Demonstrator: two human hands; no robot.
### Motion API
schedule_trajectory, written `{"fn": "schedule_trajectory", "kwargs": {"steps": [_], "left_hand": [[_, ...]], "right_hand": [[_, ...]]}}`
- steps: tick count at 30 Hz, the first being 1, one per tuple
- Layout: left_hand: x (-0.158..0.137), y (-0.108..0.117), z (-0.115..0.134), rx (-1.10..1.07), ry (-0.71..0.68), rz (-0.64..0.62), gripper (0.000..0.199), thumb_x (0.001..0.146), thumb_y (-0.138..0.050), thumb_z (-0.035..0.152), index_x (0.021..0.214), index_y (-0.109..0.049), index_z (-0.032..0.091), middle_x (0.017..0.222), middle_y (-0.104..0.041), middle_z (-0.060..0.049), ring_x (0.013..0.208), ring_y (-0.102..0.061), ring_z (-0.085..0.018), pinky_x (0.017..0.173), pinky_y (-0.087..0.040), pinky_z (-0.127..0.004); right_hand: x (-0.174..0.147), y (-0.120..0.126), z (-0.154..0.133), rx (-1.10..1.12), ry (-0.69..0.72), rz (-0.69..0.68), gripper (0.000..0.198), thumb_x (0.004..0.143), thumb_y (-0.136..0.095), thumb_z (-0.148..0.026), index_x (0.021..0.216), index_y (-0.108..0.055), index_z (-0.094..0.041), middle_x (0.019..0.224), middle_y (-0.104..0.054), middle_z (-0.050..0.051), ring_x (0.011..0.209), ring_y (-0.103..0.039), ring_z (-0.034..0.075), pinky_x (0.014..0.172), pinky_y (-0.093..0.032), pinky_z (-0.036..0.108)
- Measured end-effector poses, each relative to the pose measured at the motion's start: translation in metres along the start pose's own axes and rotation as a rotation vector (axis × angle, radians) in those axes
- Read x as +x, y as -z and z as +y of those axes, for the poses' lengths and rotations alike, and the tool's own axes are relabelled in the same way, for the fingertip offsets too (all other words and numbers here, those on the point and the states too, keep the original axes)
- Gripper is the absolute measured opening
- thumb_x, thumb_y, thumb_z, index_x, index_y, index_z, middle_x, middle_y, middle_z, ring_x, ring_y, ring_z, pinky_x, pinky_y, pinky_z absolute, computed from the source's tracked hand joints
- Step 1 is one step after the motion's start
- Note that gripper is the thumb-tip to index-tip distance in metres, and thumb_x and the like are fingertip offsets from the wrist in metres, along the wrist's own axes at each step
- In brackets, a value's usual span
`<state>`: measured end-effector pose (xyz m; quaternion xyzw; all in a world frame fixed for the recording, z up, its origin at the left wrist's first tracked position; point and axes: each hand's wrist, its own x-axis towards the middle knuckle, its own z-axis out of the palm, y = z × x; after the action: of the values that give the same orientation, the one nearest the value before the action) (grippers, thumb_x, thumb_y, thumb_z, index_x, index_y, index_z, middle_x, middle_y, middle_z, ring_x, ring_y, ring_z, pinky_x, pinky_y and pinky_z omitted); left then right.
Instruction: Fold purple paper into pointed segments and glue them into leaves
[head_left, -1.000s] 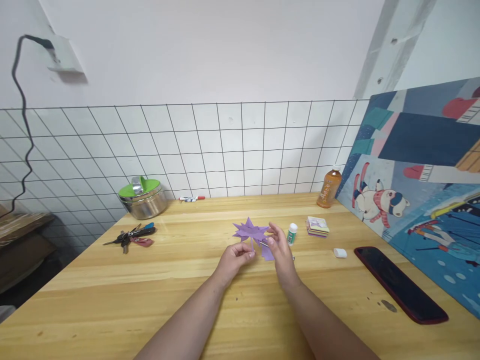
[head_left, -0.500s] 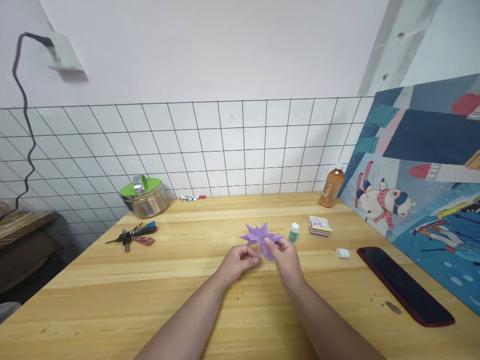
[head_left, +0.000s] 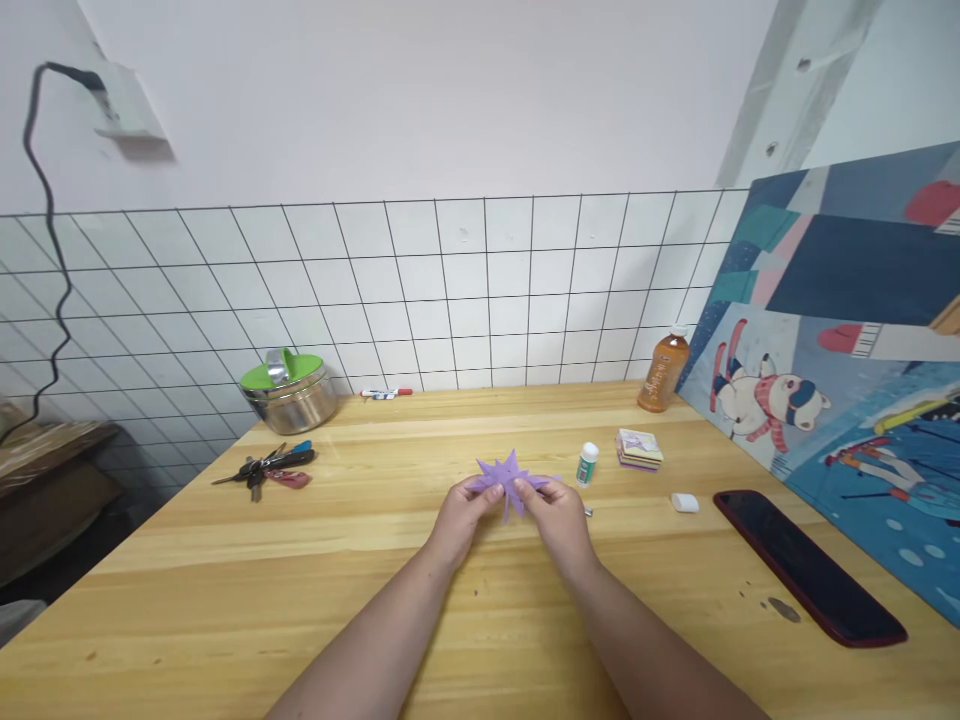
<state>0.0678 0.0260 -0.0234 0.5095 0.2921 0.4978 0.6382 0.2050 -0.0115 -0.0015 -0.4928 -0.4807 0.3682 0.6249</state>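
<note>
A purple folded-paper star (head_left: 510, 470) with several sharp points is held between both hands, just above the wooden table. My left hand (head_left: 459, 515) pinches its left side, thumb on top of the paper. On the right side my right hand (head_left: 559, 515) grips it the same way, its thumb close to the left one. The fingers beneath the paper are hidden. Just beyond my right hand a glue stick (head_left: 587, 465) with a white cap stands upright. A small grey object (head_left: 588, 512) peeks out beside that hand, too small to name.
Right of the glue stick are a stack of small paper squares (head_left: 639, 450), a white cap-like piece (head_left: 685, 503), a phone (head_left: 810, 565) and a bottle of orange drink (head_left: 664, 370). On the left lie keys (head_left: 266, 468), a lidded pot (head_left: 292, 395) and markers (head_left: 386, 394).
My left hand has moved up from a lower point of the star to its left side. The star has turned and shifted slightly left, and the small grey object now shows.
</note>
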Motion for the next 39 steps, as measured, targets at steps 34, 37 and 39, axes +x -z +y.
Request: {"fn": "schedule_trajectory", "kwargs": {"steps": [34, 37, 39], "left_hand": [[0.005, -0.001, -0.004, -0.088, -0.01, 0.071, 0.028, 0.067, -0.072, 0.031, 0.089, -0.068, 0.014, 0.092, -0.07, -0.009, 0.089, -0.063, -0.022, 0.088, -0.042, -0.036], [0.005, -0.001, -0.004, -0.084, -0.009, 0.074, 0.029, 0.066, -0.072, 0.032, 0.09, -0.069, 0.014, 0.092, -0.07, -0.009, 0.09, -0.063, -0.022, 0.088, -0.042, -0.035], [0.005, -0.001, -0.005, -0.072, -0.008, 0.07, 0.029, 0.067, -0.071, 0.033, 0.089, -0.069, 0.014, 0.092, -0.07, -0.009, 0.09, -0.062, -0.023, 0.088, -0.042, -0.036]], "right_hand": [[0.002, -0.003, 0.006, 0.206, -0.119, -0.102, 0.053, 0.057, -0.075, -0.036, 0.105, -0.062, -0.017, 0.103, -0.067, 0.011, 0.094, -0.062, 0.024, 0.084, -0.048, 0.039], [0.003, 0.0, 0.009, 0.239, -0.129, -0.061, 0.049, 0.062, -0.072, -0.039, 0.104, -0.062, -0.017, 0.095, -0.068, 0.009, 0.09, -0.063, 0.023, 0.08, -0.049, 0.037], [0.004, 0.002, 0.01, 0.246, -0.151, -0.023, 0.039, 0.064, -0.07, -0.042, 0.093, -0.064, -0.016, 0.084, -0.07, 0.008, 0.079, -0.065, 0.022, 0.074, -0.051, 0.035]]}}
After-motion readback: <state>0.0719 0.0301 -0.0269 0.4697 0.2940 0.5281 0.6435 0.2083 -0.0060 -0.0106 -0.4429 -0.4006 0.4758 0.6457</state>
